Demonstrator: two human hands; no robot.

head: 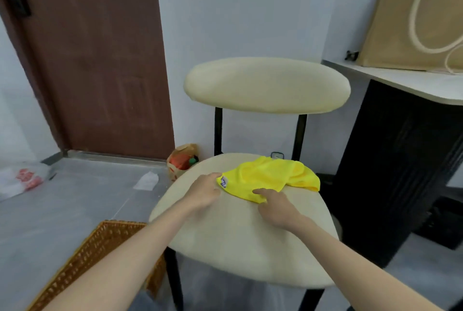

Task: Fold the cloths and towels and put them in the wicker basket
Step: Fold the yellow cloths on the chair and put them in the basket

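Yellow and thin, the yellow cloth (270, 175) lies crumpled on the far right part of the cream chair seat (238, 240), loosely bunched, with one end trailing off toward the seat's right edge. It is the only cloth in view.

The left hand (204, 191) has its fingers curled in at the cloth's left corner, just beside a small white-and-blue label (223, 182), and appears to pinch that corner. The right hand (278, 208) lies at the near edge of the cloth, forefinger stretched over the fabric and thumb tucked close below it, so it looks to be nipping the near corner. The wicker basket (100, 248) stands on the floor at the near left, beside the chair and partly hidden behind the left forearm. What it holds cannot be seen.

By its look, the cloth will be very light and limp, with no stiffness to keep a crease. It should drape and slide easily on the smooth seat. Corners are the places to hold. With two neighbouring corners pulled apart and lifted, the fabric should hang flat and can be laid out square for folding. Once folded, it likely needs support from beneath or a firm pinch across the layers, or it may fall open on the way down to the basket.
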